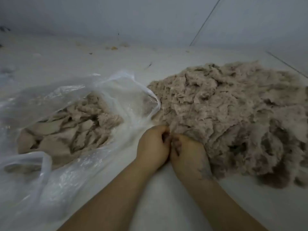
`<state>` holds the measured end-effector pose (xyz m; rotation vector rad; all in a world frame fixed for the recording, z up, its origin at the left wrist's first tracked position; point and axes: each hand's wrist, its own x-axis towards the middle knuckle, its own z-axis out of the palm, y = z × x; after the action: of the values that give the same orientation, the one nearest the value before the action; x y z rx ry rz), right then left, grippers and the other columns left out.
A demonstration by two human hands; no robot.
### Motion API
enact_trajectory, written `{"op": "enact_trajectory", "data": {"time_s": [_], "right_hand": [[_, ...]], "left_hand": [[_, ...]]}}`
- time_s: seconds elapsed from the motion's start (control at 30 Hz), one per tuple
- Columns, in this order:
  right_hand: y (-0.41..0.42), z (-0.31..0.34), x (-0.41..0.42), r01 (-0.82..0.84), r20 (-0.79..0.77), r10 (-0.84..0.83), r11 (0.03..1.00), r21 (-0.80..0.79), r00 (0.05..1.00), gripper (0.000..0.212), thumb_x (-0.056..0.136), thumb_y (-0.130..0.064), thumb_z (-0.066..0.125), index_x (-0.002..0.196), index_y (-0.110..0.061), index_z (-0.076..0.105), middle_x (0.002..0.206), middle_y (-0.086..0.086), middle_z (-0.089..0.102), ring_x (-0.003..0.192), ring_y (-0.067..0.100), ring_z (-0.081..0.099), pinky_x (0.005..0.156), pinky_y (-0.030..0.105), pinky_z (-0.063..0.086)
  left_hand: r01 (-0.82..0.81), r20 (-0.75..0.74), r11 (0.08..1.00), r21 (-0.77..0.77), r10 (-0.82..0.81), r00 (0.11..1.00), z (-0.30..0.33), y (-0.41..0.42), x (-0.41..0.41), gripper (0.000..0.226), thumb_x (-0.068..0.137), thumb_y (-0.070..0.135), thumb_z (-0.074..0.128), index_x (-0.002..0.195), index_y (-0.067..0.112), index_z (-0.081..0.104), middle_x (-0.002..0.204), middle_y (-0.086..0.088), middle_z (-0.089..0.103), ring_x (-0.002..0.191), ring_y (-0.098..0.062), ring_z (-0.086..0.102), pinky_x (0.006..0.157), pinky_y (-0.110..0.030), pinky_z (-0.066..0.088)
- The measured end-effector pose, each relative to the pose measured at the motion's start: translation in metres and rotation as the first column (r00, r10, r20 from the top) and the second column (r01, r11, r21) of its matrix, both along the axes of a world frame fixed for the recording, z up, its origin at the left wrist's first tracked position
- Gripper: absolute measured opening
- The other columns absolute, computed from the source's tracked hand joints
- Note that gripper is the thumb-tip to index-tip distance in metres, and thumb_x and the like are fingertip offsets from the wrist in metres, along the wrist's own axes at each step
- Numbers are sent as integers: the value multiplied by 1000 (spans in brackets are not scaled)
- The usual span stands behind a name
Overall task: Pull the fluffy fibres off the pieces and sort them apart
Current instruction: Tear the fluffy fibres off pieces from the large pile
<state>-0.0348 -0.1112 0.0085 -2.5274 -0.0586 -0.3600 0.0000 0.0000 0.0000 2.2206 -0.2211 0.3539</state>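
Left hand point(152, 144) and right hand point(188, 152) touching, fingers curled, pinching a small tuft at the near edge of the fluff pile point(233, 117); plastic bag point(116, 90) of pieces point(66, 130) on the floor point(100, 57) just left.

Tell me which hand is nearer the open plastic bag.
Left. The left hand lies right by the plastic bag, at its right edge; the right hand sits beyond it, against the fluffy pile.

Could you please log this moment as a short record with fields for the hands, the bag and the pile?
left hand: fingers curled, pinching fibres at the pile's near edge
right hand: fingers curled, working the same bit, touching the left
plastic bag: clear, open, holding flatter beige pieces
fluffy pile: loose on the pale floor, right of the bag
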Motion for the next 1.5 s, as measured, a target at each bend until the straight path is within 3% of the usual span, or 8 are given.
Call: {"op": "enact_trajectory", "data": {"time_s": [0.37, 0.7, 0.87, 0.97, 1.07, 1.2, 1.37, 1.5], "right_hand": [[0, -3, -1, -39, 157, -19, 933, 359, 987, 53, 71, -38, 61, 123, -35, 51, 86, -19, 57, 68, 2, 59, 61, 19, 49], [-7, -2, 7, -63, 121, 31, 962, 266, 992, 59, 74, -36, 52, 130, -20, 61, 67, -10, 62, 64, 10, 56, 72, 23, 45], [-7, -7, 6, -121, 190, 54, 925, 361, 980, 43, 78, -28, 54, 119, -32, 64, 84, -17, 65, 69, 7, 63, 70, 36, 57], [-10, -7, 6, -260, 209, 199, 909, 325, 957, 68, 76, -26, 48, 139, -50, 41, 82, -20, 57, 60, 2, 57, 58, 16, 50], [-8, -5, 11, -253, 149, 229, 952, 173, 962, 55, 75, -32, 47, 129, -32, 57, 99, -13, 64, 82, 0, 58, 74, 19, 51], [-11, -6, 11, -98, 105, 75, 966, 239, 992, 22, 75, -32, 52, 88, -21, 66, 57, -1, 61, 50, 10, 56, 48, 23, 45], [-16, -3, 13, 42, 53, -51, 988, 148, 997, 33, 74, -30, 47, 86, -5, 66, 60, 8, 63, 53, 17, 56, 58, 35, 46], [-14, 1, 9, 23, 47, -24, 999, 36, 999, 41, 76, -31, 41, 97, -10, 69, 66, 4, 64, 57, 19, 56, 57, 30, 49]], "left_hand": [[92, 3, 888, -451, -102, 995, 12, 14, -15, 14, 68, 9, 53, 70, -4, 56, 74, -24, 58, 66, -41, 53, 59, -51, 47], [95, -52, 684, -723, -190, 980, 22, 20, -19, 13, 66, 5, 45, 56, -3, 44, 58, -20, 35, 52, -22, 32, 47, -24, 27], [-7, -177, 847, -531, -102, 979, 16, 10, -8, 21, 84, 14, 74, 80, 4, 56, 67, -17, 61, 55, -27, 57, 47, -40, 50], [21, -123, 829, -558, -108, 987, 16, 12, -11, 9, 84, 9, 74, 82, 7, 66, 76, -16, 69, 64, -29, 66, 56, -40, 56], [36, -139, 788, -614, -153, 978, 17, 15, -16, 7, 81, 8, 76, 80, 9, 69, 68, -13, 70, 52, -19, 61, 46, -29, 51], [11, -93, 770, -638, -91, 992, 20, 21, -20, 14, 75, 12, 81, 68, 10, 69, 69, -13, 70, 58, -19, 65, 52, -29, 55], [-17, -70, 703, -711, -47, 996, 25, 33, -24, 16, 79, 14, 79, 67, 13, 68, 62, -9, 66, 51, -12, 58, 45, -25, 47], [-14, 2, 819, -573, 19, 1000, 25, 38, -20, 20, 80, 9, 77, 67, 22, 68, 61, 10, 65, 51, -1, 55, 50, -14, 43]]}}
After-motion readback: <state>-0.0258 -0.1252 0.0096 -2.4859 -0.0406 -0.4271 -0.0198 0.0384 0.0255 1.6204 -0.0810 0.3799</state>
